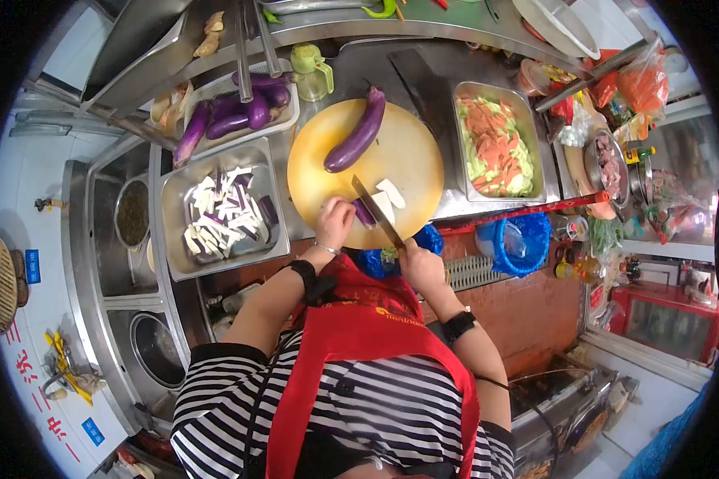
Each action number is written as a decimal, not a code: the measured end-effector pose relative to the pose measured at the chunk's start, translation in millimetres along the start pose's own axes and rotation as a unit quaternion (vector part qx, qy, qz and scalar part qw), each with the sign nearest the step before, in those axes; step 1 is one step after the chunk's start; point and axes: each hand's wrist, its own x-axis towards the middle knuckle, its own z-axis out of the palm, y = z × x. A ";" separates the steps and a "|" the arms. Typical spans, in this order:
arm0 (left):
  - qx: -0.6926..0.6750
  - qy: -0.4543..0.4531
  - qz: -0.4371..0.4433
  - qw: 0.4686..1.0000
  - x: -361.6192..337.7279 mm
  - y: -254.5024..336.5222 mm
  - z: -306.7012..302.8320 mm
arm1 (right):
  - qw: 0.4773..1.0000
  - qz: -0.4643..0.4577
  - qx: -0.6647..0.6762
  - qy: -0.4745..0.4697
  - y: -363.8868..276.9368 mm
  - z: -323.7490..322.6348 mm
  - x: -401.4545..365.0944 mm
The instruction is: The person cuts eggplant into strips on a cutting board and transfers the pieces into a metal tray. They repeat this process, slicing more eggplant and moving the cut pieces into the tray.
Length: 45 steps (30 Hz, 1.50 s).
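Observation:
My right hand (421,267) is wrapped round the handle of a kitchen knife (372,204), whose blade angles up and left over the round cutting board (417,152). On the blade's left side, my left hand (335,221) has its fingers bent against a purple-skinned eggplant piece (363,212). White cut eggplant slices (391,192) lie to the right of the blade. A whole eggplant (358,136) rests across the upper part of the board. Left of the board, a steel tray (174,194) holds cut eggplant strips (227,214).
A white basket (289,116) of whole eggplants stands behind the steel tray. Near it is a green-lidded jug (312,73). To the right sits a steel pan (465,188) of sliced green and orange-pink food. A blue-lined bucket (513,244) is below the counter edge. A metal shelf (423,28) overhangs the back.

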 end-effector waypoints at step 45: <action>0.018 -0.032 -0.022 0.999 2.7 -1.1 3.0 | 0.996 0.016 0.042 0.073 24.1 -3.6 -41.0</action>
